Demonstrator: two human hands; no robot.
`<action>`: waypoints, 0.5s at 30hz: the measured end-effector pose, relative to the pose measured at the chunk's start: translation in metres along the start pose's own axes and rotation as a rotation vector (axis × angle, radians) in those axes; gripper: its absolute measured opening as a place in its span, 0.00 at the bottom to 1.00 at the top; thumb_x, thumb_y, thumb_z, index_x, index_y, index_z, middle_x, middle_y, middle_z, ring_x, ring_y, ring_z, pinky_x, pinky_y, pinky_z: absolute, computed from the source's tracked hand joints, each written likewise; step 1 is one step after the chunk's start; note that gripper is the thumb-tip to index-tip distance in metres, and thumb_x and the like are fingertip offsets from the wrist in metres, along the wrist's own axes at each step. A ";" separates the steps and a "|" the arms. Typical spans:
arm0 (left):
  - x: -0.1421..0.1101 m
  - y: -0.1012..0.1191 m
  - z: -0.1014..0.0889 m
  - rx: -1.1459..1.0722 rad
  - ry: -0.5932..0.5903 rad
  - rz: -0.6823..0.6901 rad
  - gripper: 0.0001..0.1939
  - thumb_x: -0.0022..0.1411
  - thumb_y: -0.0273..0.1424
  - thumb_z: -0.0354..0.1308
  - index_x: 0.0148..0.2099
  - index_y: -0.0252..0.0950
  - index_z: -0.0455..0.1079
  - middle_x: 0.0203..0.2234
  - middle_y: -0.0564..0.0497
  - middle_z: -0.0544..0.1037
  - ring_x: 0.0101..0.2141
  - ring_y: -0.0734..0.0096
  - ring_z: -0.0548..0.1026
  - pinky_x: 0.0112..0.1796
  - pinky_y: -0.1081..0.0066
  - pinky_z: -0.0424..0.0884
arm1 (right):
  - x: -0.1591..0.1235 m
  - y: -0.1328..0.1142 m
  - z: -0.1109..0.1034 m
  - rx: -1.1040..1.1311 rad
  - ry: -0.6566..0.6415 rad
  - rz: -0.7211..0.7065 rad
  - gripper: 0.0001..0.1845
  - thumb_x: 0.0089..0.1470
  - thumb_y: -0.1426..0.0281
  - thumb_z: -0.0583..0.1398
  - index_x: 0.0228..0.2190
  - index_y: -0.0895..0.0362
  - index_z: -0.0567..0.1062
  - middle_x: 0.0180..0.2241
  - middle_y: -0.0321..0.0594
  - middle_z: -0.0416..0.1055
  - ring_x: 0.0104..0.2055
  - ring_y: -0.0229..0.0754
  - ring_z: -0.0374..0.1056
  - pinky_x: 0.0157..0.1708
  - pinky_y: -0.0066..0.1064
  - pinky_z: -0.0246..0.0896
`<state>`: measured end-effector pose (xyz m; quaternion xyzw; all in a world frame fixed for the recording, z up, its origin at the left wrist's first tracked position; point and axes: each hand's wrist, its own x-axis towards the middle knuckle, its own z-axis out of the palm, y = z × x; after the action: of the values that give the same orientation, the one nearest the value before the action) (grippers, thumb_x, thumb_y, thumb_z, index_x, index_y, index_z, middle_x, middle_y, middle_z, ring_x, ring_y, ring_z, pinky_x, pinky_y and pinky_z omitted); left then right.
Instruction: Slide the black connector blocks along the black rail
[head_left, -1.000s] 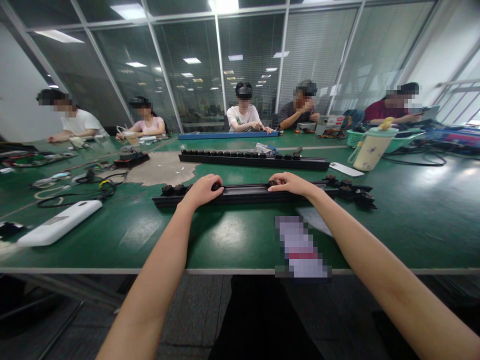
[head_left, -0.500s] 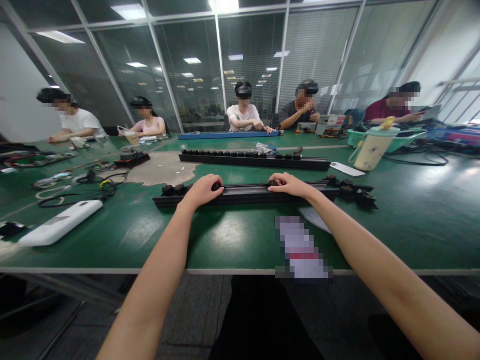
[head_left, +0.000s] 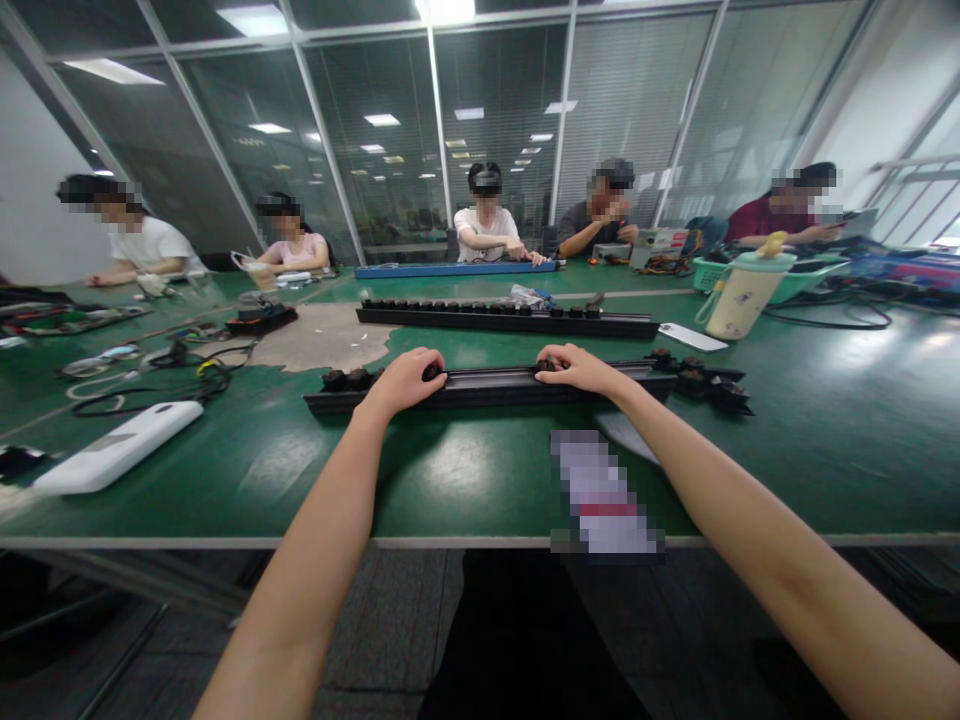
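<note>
A long black rail (head_left: 487,395) lies across the green table in front of me. My left hand (head_left: 409,380) is closed round a small black block (head_left: 433,372) on the rail, left of its middle. Farther right, my right hand (head_left: 574,368) grips another small black block (head_left: 545,367) at the rail's top. Between the two hands a bare stretch of the rail's channel shows. More black blocks (head_left: 335,380) sit at its left end. Several loose black blocks (head_left: 694,378) lie by its right end.
Behind stands a second black rail (head_left: 510,322) carrying a row of blocks. A white phone-shaped case (head_left: 124,447) lies left, a blurred-out item (head_left: 604,490) near the front edge. A tumbler (head_left: 750,295), a phone (head_left: 691,337) and a green basket (head_left: 814,285) are right. Several people sit opposite.
Both hands keep their grip on the blocks with hardly any visible movement. The whole view has shifted very slightly.
</note>
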<state>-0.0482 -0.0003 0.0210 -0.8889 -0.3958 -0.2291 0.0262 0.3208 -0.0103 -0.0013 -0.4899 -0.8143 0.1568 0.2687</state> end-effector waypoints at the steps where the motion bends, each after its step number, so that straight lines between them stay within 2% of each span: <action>1: 0.000 0.000 0.000 0.002 0.000 0.001 0.09 0.65 0.36 0.55 0.42 0.37 0.72 0.38 0.45 0.77 0.40 0.56 0.76 0.45 0.60 0.71 | 0.000 0.000 0.000 0.002 0.002 0.000 0.19 0.53 0.53 0.64 0.39 0.54 0.76 0.24 0.31 0.64 0.31 0.41 0.60 0.36 0.33 0.49; 7: 0.000 0.001 0.000 0.010 0.010 0.002 0.08 0.65 0.35 0.56 0.42 0.38 0.72 0.37 0.45 0.78 0.40 0.57 0.76 0.45 0.60 0.72 | 0.000 0.001 0.001 0.002 0.013 -0.012 0.19 0.52 0.53 0.64 0.39 0.54 0.76 0.24 0.32 0.64 0.33 0.42 0.60 0.37 0.32 0.50; 15: 0.000 0.002 -0.001 0.008 0.002 -0.006 0.08 0.65 0.35 0.55 0.42 0.38 0.72 0.37 0.46 0.78 0.40 0.57 0.76 0.45 0.60 0.71 | 0.001 0.003 0.002 0.007 0.018 -0.012 0.19 0.52 0.53 0.63 0.38 0.54 0.75 0.23 0.29 0.61 0.28 0.39 0.57 0.34 0.32 0.47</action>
<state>-0.0475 -0.0016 0.0218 -0.8874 -0.3994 -0.2284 0.0296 0.3214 -0.0078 -0.0048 -0.4854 -0.8143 0.1535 0.2788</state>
